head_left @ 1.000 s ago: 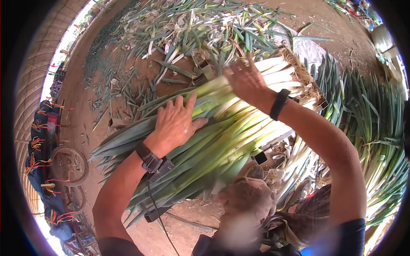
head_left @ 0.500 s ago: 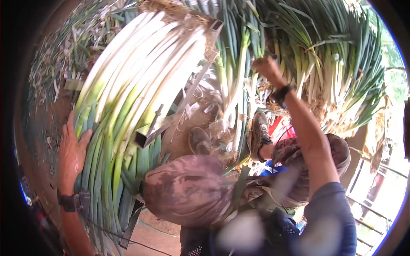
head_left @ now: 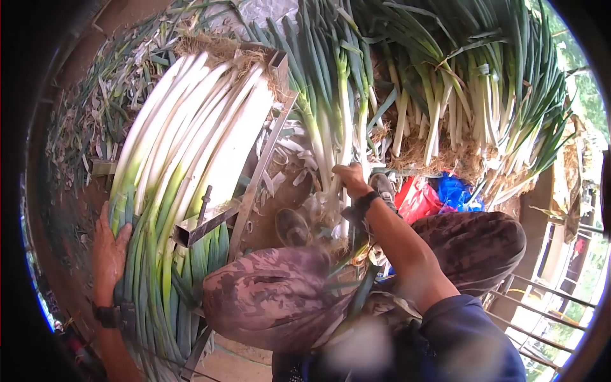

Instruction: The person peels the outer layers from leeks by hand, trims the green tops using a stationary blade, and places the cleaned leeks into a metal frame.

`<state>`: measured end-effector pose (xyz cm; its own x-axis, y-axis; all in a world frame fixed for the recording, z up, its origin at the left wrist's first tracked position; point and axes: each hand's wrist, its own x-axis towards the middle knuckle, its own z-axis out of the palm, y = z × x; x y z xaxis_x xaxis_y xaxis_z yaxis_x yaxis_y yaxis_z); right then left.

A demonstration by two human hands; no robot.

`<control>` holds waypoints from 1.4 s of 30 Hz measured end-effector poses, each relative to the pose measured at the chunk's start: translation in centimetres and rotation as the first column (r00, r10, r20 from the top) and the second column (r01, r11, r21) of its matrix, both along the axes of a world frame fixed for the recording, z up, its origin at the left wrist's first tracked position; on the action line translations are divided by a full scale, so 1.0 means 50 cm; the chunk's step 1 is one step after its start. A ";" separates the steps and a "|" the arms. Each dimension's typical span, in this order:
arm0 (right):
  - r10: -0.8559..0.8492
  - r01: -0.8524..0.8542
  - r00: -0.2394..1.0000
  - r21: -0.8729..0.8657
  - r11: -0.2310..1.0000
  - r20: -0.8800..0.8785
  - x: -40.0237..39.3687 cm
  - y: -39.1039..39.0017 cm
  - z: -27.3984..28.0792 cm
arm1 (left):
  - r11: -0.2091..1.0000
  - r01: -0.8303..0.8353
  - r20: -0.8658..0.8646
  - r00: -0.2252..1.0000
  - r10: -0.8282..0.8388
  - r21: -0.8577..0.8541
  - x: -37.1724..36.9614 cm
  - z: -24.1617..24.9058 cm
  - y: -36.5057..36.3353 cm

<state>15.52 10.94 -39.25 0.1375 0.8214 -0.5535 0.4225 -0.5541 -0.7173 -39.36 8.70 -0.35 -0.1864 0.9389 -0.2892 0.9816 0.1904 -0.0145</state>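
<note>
My left hand lies with its fingers spread against the left side of a large bundle of green onions, where the white stalks turn green. The bundle rests in a metal frame, roots toward the top. My right hand is closed around the lower white part of some loose green onions at the centre, their leaves pointing up. Its fingertips are partly hidden.
More green onions are heaped at the upper right. Red and blue plastic lie below them. Leaf scraps cover the ground at the left. My camouflage-clad knees and shoes are below.
My right hand has moved down and left from the heap and closed on the loose stalks. My left hand stays against the bundle. The view has shifted slightly.
</note>
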 end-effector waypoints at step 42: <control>-0.047 0.090 0.067 -0.041 0.995 -0.997 0.052 -0.281 0.741 | 0.496 0.802 -0.523 0.594 -0.611 0.332 0.464 0.346 -0.001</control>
<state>18.10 -3.08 -2.18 -0.4670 0.8590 -0.2099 -0.7341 -0.5089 -0.4495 -16.16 8.63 16.94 0.6260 0.7581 0.1827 0.7355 -0.4962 -0.4614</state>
